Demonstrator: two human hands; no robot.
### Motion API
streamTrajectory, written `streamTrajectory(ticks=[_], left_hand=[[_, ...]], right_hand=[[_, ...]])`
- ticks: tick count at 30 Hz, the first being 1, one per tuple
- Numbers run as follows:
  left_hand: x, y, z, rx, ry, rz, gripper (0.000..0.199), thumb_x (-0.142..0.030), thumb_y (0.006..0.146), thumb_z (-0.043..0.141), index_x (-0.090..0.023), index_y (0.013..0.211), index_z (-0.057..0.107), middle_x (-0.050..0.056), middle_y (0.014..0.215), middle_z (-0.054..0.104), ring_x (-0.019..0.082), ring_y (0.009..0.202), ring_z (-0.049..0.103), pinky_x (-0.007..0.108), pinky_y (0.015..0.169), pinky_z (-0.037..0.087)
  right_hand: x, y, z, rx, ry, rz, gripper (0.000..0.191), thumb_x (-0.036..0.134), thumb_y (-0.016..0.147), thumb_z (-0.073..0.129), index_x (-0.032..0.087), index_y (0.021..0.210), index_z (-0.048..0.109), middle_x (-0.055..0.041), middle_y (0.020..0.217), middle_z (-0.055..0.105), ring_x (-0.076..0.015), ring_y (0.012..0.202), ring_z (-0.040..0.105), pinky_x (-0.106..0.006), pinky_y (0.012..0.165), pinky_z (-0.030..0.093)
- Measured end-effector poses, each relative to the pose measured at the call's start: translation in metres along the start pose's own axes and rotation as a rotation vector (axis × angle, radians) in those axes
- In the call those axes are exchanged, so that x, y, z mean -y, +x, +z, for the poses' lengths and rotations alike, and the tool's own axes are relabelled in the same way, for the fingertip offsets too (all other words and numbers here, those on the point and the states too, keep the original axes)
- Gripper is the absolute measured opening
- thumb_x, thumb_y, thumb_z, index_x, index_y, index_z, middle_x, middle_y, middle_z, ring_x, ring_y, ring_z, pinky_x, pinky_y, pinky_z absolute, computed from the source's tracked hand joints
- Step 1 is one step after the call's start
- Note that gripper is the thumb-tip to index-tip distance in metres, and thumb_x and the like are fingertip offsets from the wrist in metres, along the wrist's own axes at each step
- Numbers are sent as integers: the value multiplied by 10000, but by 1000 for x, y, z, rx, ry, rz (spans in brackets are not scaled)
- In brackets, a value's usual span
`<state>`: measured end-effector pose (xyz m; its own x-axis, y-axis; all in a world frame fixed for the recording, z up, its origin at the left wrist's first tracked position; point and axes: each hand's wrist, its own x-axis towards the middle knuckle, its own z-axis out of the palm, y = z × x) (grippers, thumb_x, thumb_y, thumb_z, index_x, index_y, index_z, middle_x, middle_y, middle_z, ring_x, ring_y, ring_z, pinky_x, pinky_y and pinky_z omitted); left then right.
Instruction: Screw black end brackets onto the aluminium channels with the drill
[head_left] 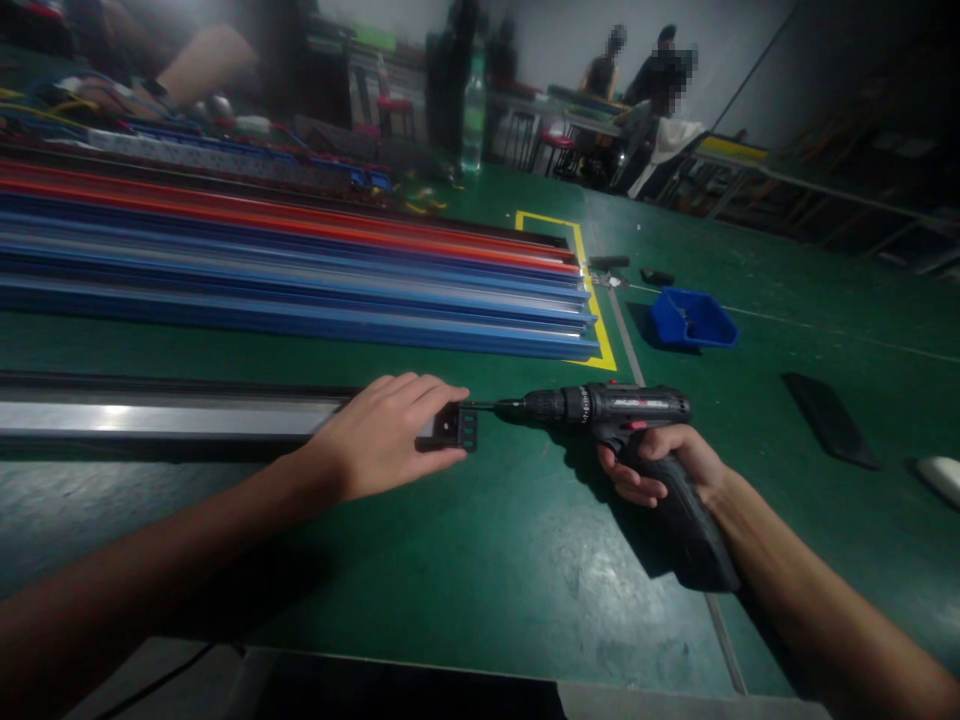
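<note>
My right hand (664,465) is wrapped round the grip of a black cordless drill (637,405), which points left. The drill's bit (484,405) meets the upper part of a black end cap (466,428) on a long metal profile (172,415). My left hand (394,430) is closed over the profile's right end, thumb on the near side and fingers on the far side, just beside the cap. The palm hides part of the profile. Whether a screw sits at the bit's tip is too small to tell.
Blue profiles (300,290) and a red profile (300,215) lie behind, ending at yellow tape (606,345). Right of them are a blue bin (694,320), a dark flat object (831,420) and a white object (941,478). A bottle (473,115) stands farther back; other people are beyond.
</note>
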<state>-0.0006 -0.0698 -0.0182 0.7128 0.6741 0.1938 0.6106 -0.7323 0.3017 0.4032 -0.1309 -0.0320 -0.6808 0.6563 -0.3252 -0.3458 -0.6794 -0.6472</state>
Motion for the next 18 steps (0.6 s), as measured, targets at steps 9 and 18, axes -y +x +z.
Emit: streamTrajectory(ticks=[9,18], left_hand=[[-1,0,0,0,20,5,604,-582,974,625,-211,1447,561,119,1385,670,298,1234,633,453,1018,479],[0,0,1,-5,19,11,603,-587,971,627,-218,1444,560,115,1383,672,295,1231,635,447,1017,480]], right_hand=[[0,0,1,-8,-1,-2,356,208,800,566,9,1055,714,-83,748,649,-91,475,468,-244,538,522],[2,-1,10,-130,-57,36,295,248,758,615,84,971,738,-46,699,638,-87,436,409,-252,481,464]])
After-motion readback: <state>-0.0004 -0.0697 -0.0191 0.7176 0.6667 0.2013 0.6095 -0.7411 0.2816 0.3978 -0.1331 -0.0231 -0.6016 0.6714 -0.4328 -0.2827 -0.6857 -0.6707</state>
